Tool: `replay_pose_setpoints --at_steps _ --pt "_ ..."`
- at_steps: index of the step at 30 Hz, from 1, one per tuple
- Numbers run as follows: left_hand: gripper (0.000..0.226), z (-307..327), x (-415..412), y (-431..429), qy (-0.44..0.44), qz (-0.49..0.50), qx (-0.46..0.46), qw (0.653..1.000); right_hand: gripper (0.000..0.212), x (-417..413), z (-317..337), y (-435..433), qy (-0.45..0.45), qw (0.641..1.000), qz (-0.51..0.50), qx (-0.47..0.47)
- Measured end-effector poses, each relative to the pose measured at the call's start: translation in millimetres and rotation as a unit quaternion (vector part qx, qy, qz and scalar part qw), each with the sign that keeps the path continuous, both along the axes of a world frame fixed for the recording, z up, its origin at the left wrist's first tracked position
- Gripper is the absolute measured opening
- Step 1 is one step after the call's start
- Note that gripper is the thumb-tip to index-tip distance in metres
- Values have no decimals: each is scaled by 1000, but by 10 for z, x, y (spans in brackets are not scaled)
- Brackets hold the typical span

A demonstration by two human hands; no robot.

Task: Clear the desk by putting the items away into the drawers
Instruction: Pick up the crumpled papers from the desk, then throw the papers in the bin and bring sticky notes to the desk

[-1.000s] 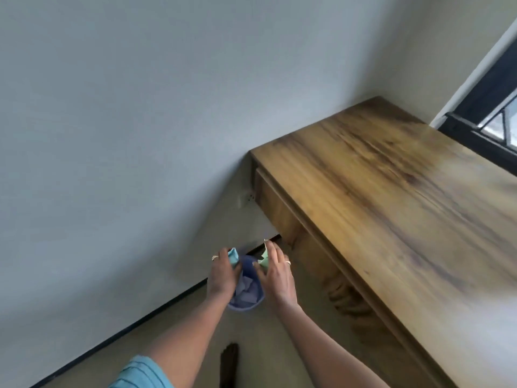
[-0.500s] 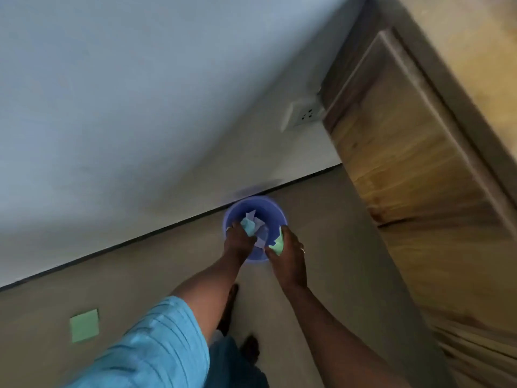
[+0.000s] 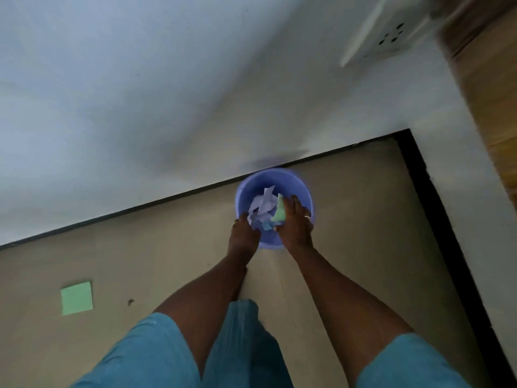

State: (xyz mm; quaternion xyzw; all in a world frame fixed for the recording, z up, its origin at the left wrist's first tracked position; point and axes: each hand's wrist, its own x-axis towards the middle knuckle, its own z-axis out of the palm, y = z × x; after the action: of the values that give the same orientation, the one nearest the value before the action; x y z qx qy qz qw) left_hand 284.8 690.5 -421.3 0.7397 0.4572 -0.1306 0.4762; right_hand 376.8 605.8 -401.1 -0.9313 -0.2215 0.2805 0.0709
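Observation:
A round blue bin (image 3: 300, 191) stands on the floor against the wall, with crumpled white paper (image 3: 263, 208) inside. Both of my hands are over its near rim. My right hand (image 3: 295, 222) grips a pale green paper (image 3: 279, 215) just above the bin's contents. My left hand (image 3: 243, 233) pinches a small blue paper scrap (image 3: 267, 226) at its fingertips, low inside the bin. The wooden side of the desk (image 3: 492, 102) shows at the upper right; no drawers are in view.
A green sticky note (image 3: 77, 298) lies on the beige floor to the left. A white wall socket (image 3: 386, 32) sits beside the desk. A black skirting strip (image 3: 436, 219) runs along the wall corner on the right. My blue clothing fills the bottom.
The view has dropped from the desk top to the floor and bin. Both hands, with their papers, have gone lower into the bin.

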Motion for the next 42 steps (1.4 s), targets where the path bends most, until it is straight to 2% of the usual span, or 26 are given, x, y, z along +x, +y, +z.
replay_pose_setpoints --at_steps 4,7,9,12,15,20,25,29,34,38,42 --pt "54 71 -128 -67 1 15 -18 1000 48 -183 60 29 -14 1000 -20 4" --pt "46 244 -258 -160 -15 42 -28 999 44 -423 249 -29 28 998 -48 32" --pt "42 402 -390 -223 -22 62 -32 997 48 -606 423 -85 37 999 -11 31" --pt "56 626 -605 -325 6 83 -58 995 51 -896 677 -167 38 999 21 31" --pt "57 885 -848 -415 16 119 -63 991 49 -1168 939 -172 45 998 28 39" --pt "55 1406 -1393 -547 -4 230 -59 971 45 -1560 1402 -88 47 993 103 41" --pt "48 1715 -2277 -644 13 395 -60 916 45 -2188 1690 72 63 974 217 32" --pt "47 1746 -3171 -698 61 509 -55 857 45 -2839 1690 215 84 947 309 23" --pt "46 1514 -4174 -749 95 611 -51 784 47 -3605 1458 450 120 906 405 6" --pt "47 1274 -4829 -882 118 660 -68 739 48 -4016 1270 662 116 874 472 -18" --pt "46 904 -5312 -981 144 704 -82 691 46 -4317 983 1042 97 863 496 -17"
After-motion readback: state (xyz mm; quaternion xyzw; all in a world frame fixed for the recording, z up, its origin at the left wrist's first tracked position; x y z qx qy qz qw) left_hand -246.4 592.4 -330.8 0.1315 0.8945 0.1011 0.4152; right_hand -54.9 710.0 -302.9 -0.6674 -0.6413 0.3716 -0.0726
